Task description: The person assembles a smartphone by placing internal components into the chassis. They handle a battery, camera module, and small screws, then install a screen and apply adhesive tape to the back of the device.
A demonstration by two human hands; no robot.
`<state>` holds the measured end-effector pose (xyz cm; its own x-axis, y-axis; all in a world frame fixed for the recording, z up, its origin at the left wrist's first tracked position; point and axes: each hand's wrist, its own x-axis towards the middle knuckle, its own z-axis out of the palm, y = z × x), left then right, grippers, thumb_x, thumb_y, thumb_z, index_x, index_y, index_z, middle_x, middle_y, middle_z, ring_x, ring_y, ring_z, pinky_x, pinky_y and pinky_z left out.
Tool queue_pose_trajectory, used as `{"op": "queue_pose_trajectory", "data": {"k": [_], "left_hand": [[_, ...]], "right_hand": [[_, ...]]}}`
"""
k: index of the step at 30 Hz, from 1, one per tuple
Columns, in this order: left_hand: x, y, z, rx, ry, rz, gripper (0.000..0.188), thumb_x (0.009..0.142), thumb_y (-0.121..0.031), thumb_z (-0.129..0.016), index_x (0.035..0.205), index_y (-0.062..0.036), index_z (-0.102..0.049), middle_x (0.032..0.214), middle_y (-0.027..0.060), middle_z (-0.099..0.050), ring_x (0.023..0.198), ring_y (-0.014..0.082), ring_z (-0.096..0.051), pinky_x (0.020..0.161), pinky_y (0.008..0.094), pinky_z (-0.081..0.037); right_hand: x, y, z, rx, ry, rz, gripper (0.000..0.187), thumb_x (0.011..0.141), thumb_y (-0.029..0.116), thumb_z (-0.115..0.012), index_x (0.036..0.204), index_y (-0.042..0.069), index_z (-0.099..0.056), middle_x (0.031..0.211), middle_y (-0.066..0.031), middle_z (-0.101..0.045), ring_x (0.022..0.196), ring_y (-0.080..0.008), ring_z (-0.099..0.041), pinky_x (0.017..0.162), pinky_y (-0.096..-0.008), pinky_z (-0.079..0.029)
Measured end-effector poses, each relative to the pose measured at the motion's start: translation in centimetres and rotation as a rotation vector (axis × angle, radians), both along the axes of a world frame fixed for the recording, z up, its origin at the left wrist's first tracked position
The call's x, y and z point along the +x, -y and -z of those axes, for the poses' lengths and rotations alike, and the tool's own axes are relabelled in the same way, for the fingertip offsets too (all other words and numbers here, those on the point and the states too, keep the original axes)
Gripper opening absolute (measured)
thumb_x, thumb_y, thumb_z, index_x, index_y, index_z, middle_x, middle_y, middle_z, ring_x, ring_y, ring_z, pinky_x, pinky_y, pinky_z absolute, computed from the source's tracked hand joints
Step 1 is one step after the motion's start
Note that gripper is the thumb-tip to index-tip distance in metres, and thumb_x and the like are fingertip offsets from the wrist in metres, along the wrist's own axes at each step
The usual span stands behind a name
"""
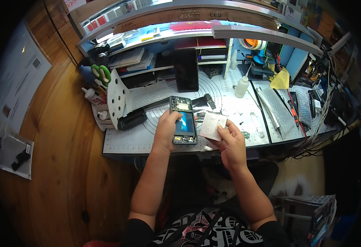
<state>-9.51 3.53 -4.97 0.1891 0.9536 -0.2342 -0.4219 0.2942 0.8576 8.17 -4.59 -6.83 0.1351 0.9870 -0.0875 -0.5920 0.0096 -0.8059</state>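
Observation:
My left hand (164,128) is closed around the left side of an opened smartphone (186,127), held upright over the front of the mat. Its back cover is off, so the circuit board shows at the top, a dark shiny battery area in the middle and small parts at the bottom. The thumb lies across the upper battery area. Just to the right, my right hand (232,145) pinches a flat, pale square piece (209,126) with thin lines on its face. I cannot tell whether it is a card or a packet. The phone and the square are apart.
A gridded work mat (143,138) covers the bench. Behind stands a dark tablet-like screen (186,70). A white perforated holder (117,99) with green-handled scissors (101,74) is at left. At right are a dropper bottle (241,87), bubble wrap (271,105), tools and cables.

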Motion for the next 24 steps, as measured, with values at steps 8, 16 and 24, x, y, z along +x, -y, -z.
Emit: {"op": "queue_pose_trajectory", "data": {"k": [8, 16, 24], "left_hand": [[0.5, -0.8, 1.5, 0.242, -0.431, -0.036, 0.048, 0.086, 0.005, -0.063, 0.133, 0.0102, -0.057, 0.113, 0.0158, -0.070, 0.097, 0.0171, -0.068, 0.086, 0.0302, -0.053], [0.6, -1.1, 2.7, 0.361, -0.623, -0.081, 0.050, 0.085, 0.004, -0.066, 0.133, 0.0096, -0.059, 0.113, 0.0174, -0.073, 0.098, 0.0191, -0.070, 0.086, 0.0304, -0.054], [0.6, -0.8, 2.2, 0.473, -1.195, -0.144, 0.071, 0.079, -0.015, -0.080, 0.141, 0.0080, -0.054, 0.124, 0.0231, -0.066, 0.107, 0.0315, -0.069, 0.094, 0.0367, -0.054]], "right_hand": [[3.8, 2.8, -0.1, -0.038, -0.024, -0.001, 0.032, 0.105, 0.008, -0.055, 0.131, -0.010, -0.057, 0.118, -0.0162, -0.070, 0.104, -0.0208, -0.071, 0.093, -0.0383, -0.060], [5.3, 4.6, -0.6, -0.028, -0.099, -0.021, 0.032, 0.105, 0.011, -0.055, 0.131, -0.006, -0.058, 0.119, -0.0151, -0.070, 0.105, -0.0193, -0.071, 0.091, -0.0374, -0.060], [5.8, 5.6, -1.1, 0.001, -0.008, 0.020, 0.034, 0.102, 0.005, -0.060, 0.132, -0.008, -0.055, 0.117, -0.0165, -0.071, 0.104, -0.0195, -0.072, 0.089, -0.0351, -0.061]]}}
